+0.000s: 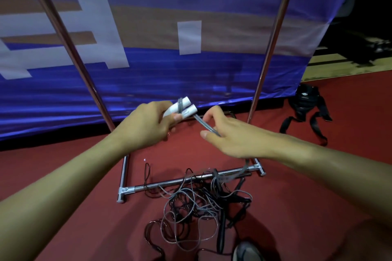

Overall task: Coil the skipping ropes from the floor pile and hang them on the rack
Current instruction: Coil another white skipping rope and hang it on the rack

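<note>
Centrally, the left hand grips two white handles of a skipping rope, held side by side with their ends pointing up and away from the person. A few turns of grey cord are wrapped around the upper handle. From the handles a doubled length of grey rope runs down to the right hand, which pinches it between thumb and fingers; the remaining fingers are loosely curled. Both hands are raised above the red floor, between the two slanting metal uprights of the rack. The rack's low crossbar lies on the floor below the hands, and several cords drape over it. A tangled pile of grey and black ropes rests on the floor just on the near side of that crossbar, reaching toward a shoe at the bottom edge. Behind the rack hangs a blue banner. A black strapped bag lies on the floor at the right, well apart from the pile.
</note>
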A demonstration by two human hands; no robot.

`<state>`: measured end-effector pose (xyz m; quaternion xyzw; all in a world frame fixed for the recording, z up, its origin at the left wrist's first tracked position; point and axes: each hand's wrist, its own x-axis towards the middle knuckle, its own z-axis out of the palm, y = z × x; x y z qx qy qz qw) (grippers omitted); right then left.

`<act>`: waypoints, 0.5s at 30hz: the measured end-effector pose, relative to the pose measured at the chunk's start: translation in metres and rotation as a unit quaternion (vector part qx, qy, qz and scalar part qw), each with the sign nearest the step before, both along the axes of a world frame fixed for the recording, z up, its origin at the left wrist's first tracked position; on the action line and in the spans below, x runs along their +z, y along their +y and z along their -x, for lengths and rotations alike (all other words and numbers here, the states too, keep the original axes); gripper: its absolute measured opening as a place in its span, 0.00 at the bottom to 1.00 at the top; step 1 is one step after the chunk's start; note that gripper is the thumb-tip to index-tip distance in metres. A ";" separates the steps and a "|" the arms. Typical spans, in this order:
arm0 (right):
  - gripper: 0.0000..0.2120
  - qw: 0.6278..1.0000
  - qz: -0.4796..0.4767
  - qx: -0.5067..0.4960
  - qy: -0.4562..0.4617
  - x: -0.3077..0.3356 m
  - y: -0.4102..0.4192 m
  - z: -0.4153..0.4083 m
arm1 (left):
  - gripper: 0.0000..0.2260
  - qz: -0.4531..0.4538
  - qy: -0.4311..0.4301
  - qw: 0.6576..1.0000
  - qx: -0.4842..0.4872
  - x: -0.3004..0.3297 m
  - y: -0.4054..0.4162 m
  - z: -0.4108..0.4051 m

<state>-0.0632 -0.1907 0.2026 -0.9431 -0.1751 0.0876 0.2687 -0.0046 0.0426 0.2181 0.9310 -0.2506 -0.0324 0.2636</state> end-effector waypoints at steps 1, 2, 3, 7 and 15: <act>0.09 1.000 0.017 0.005 -0.014 0.001 0.001 0.001 | 0.12 -0.032 -0.012 0.999 0.012 -0.002 -0.002 0.000; 0.08 0.998 0.040 0.012 -0.036 0.002 0.002 0.001 | 0.13 -0.060 -0.021 0.998 0.024 -0.003 -0.004 0.000; 0.07 0.996 0.067 0.016 -0.058 0.005 0.001 0.001 | 0.14 -0.084 -0.029 0.995 0.038 -0.003 -0.006 0.001; 0.07 0.973 0.170 0.044 -0.152 0.019 0.005 0.005 | 0.15 -0.133 -0.039 0.988 0.062 -0.005 -0.009 0.002; 0.13 0.877 0.362 0.106 -0.298 0.025 0.007 0.012 | 0.15 -0.209 -0.008 0.977 0.031 -0.004 -0.020 0.007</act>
